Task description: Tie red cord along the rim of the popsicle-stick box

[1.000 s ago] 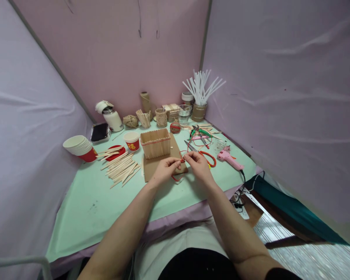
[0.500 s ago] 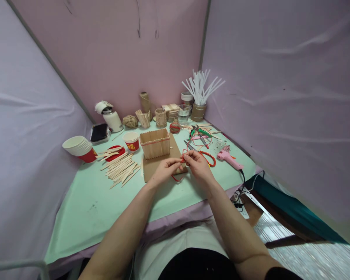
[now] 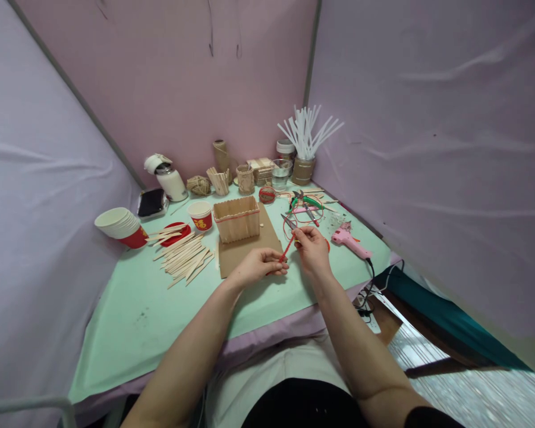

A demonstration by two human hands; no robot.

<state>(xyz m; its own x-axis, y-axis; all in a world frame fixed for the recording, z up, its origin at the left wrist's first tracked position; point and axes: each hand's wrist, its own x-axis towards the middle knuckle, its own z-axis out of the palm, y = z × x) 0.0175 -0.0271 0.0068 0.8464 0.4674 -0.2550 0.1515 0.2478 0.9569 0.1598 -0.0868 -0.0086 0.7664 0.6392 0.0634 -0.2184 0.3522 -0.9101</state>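
Between my two hands a short length of red cord (image 3: pixel 287 248) is stretched at a slant. My left hand (image 3: pixel 264 263) pinches its lower end, over the right edge of the cardboard sheet (image 3: pixel 234 257). Its upper end is in the fingers of my right hand (image 3: pixel 312 246), which are closed. Under and behind the right hand lie scissors (image 3: pixel 289 222), their handles mostly covered. A small box made of craft sticks (image 3: pixel 237 223), with a red line around its upper edge, stands on the cardboard just beyond my left hand.
Loose wooden sticks (image 3: pixel 185 258) and a paper cup (image 3: pixel 200 216) are on the left. To the right lie a pink glue gun (image 3: pixel 351 242) with its cable and green-handled pliers (image 3: pixel 312 203). A red cord ball (image 3: pixel 267 194) and jars line the back.
My hands have moved slightly apart, the left one lower and the right one higher. The red cord, bunched at the fingertips before, now shows taut between them.
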